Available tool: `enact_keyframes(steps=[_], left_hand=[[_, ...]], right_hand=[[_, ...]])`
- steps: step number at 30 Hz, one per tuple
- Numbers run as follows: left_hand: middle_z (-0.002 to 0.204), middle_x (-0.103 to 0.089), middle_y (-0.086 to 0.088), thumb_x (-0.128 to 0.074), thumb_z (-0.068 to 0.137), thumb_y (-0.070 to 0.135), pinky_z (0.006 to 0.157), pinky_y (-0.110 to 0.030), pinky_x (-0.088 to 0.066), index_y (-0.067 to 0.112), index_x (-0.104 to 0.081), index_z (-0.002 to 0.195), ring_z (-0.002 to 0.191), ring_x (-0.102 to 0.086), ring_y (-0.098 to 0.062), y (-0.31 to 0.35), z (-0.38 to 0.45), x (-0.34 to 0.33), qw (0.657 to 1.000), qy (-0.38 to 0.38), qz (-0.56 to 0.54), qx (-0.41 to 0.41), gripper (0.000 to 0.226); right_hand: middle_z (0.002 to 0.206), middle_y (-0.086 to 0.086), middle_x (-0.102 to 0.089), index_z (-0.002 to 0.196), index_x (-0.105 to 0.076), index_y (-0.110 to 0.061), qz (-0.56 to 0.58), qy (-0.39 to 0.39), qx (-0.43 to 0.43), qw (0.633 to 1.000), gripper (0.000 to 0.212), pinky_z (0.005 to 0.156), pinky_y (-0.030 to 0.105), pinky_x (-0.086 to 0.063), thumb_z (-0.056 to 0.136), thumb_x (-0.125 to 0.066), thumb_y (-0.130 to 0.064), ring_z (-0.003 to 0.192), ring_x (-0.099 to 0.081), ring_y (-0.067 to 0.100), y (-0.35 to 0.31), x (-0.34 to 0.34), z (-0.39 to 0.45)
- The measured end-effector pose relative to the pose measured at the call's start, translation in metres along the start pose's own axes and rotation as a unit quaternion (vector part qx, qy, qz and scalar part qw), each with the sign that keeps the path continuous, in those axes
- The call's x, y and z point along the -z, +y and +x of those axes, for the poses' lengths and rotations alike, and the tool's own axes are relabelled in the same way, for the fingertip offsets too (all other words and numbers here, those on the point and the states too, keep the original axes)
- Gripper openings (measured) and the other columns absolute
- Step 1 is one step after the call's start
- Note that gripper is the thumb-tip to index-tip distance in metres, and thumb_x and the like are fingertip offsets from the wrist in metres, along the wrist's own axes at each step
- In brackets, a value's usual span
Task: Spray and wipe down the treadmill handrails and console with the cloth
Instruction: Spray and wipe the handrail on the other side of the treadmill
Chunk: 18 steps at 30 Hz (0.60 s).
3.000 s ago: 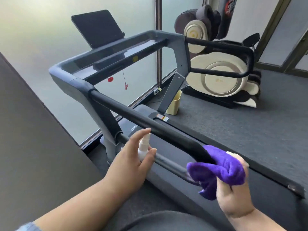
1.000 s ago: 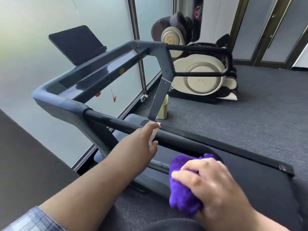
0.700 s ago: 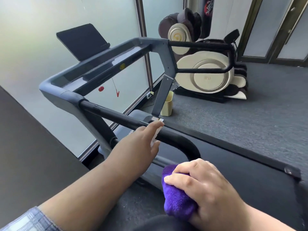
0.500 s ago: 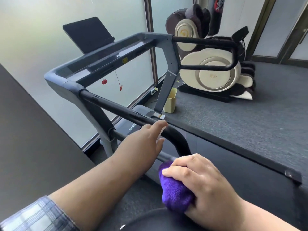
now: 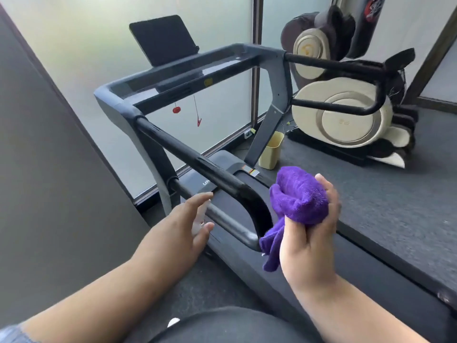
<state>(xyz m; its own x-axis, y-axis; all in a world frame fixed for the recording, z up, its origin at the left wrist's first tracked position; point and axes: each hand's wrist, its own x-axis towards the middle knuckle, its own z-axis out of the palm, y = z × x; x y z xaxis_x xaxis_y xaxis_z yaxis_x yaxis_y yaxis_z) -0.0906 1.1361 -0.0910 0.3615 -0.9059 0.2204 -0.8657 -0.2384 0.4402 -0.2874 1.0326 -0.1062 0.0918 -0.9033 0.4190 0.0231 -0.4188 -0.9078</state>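
Head view. Right hand (image 5: pixel 308 233): clenched round a bunched purple microfibre cloth (image 5: pixel 295 206), held just beside the curved end of the near black padded treadmill handrail (image 5: pixel 197 162). Left hand (image 5: pixel 181 226): fingers round a small white spray bottle (image 5: pixel 200 220), mostly hidden, below that handrail. Grey treadmill console (image 5: pixel 188 75) beyond, carrying a dark tablet (image 5: pixel 163 39). Pale yellow bin (image 5: pixel 270 149) on the carpet.

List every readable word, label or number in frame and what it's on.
"UM": white letters on the treadmill motor cover, the rest cut off behind the handrail.
Yellow sticker on the console crossbar: too small to read.
Striped label at the deck's front edge: too small to read.
Red and white emblem on the punching bag: blurred, unreadable.
Mark on the massage chair's round side disc: too faint to read.
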Motion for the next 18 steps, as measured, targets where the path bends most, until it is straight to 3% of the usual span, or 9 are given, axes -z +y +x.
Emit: enact_keyframes(steps=[3, 6, 8, 10, 12, 14, 18], left_hand=[[0.122, -0.057, 0.021, -0.053, 0.091, 0.051, 0.075, -0.02, -0.039, 0.063, -0.022, 0.133, 0.099, -0.06, -0.004, -0.011, -0.016, -0.003, 0.999, -0.007, -0.025, 0.037, 0.054], [0.119, -0.058, 0.019, -0.055, 0.09, 0.051, 0.075, -0.017, -0.039, 0.065, -0.024, 0.132, 0.09, -0.055, 0.001, -0.018, -0.022, -0.004, 0.997, 0.001, -0.052, 0.05, 0.054], [0.115, -0.058, 0.02, -0.052, 0.088, 0.054, 0.074, -0.018, -0.04, 0.069, -0.023, 0.129, 0.087, -0.056, 0.003, -0.022, -0.023, -0.003, 0.996, 0.007, -0.066, 0.058, 0.053], [0.11, -0.056, 0.023, -0.05, 0.086, 0.056, 0.072, -0.011, -0.038, 0.074, -0.021, 0.126, 0.088, -0.055, 0.012, -0.026, -0.024, -0.003, 0.995, 0.01, -0.076, 0.063, 0.053], [0.107, -0.055, 0.025, -0.051, 0.087, 0.056, 0.071, -0.003, -0.037, 0.075, -0.019, 0.126, 0.091, -0.052, 0.021, -0.031, -0.023, -0.003, 0.994, 0.016, -0.08, 0.066, 0.054], [0.106, -0.055, 0.024, -0.053, 0.088, 0.053, 0.072, 0.0, -0.038, 0.076, -0.018, 0.125, 0.092, -0.051, 0.022, -0.037, -0.021, -0.003, 0.993, 0.02, -0.094, 0.071, 0.056], [0.103, -0.054, 0.027, -0.051, 0.088, 0.054, 0.074, -0.001, -0.037, 0.078, -0.015, 0.124, 0.092, -0.052, 0.018, -0.045, -0.013, 0.001, 0.991, 0.032, -0.112, 0.068, 0.056]], right_hand=[[0.145, 0.013, -0.04, 0.145, -0.038, -0.017, -0.195, -0.101, 0.096, 0.971, 0.071, 0.11, 0.058, -0.034, 0.091, -0.052, -0.062, 0.133, -0.041, 0.037, 0.0, -0.033, 0.014], [0.148, 0.012, -0.038, 0.142, -0.05, -0.025, -0.385, -0.185, 0.157, 0.891, 0.077, 0.109, 0.066, -0.033, 0.078, -0.058, -0.068, 0.139, -0.032, 0.038, -0.003, -0.052, 0.025], [0.153, 0.011, -0.03, 0.145, -0.045, -0.034, -0.409, -0.223, 0.145, 0.873, 0.085, 0.11, 0.07, -0.029, 0.074, -0.054, -0.08, 0.143, -0.027, 0.041, 0.0, -0.047, 0.023], [0.157, 0.011, -0.023, 0.15, -0.037, -0.039, -0.401, -0.245, 0.133, 0.873, 0.089, 0.107, 0.069, -0.035, 0.076, -0.043, -0.088, 0.144, -0.026, 0.042, 0.005, -0.036, 0.018], [0.157, 0.011, -0.025, 0.15, -0.036, -0.041, -0.392, -0.243, 0.136, 0.877, 0.079, 0.099, 0.064, -0.047, 0.084, -0.041, -0.083, 0.137, -0.036, 0.043, 0.006, -0.033, 0.018], [0.151, 0.014, -0.037, 0.145, -0.049, -0.036, -0.398, -0.222, 0.149, 0.877, 0.066, 0.089, 0.058, -0.054, 0.088, -0.054, -0.068, 0.123, -0.05, 0.045, 0.004, -0.04, 0.024], [0.135, 0.016, -0.053, 0.132, -0.062, -0.03, -0.482, -0.241, 0.182, 0.822, 0.064, 0.068, 0.05, -0.06, 0.073, -0.083, -0.042, 0.095, -0.062, 0.041, -0.003, -0.063, 0.046]])
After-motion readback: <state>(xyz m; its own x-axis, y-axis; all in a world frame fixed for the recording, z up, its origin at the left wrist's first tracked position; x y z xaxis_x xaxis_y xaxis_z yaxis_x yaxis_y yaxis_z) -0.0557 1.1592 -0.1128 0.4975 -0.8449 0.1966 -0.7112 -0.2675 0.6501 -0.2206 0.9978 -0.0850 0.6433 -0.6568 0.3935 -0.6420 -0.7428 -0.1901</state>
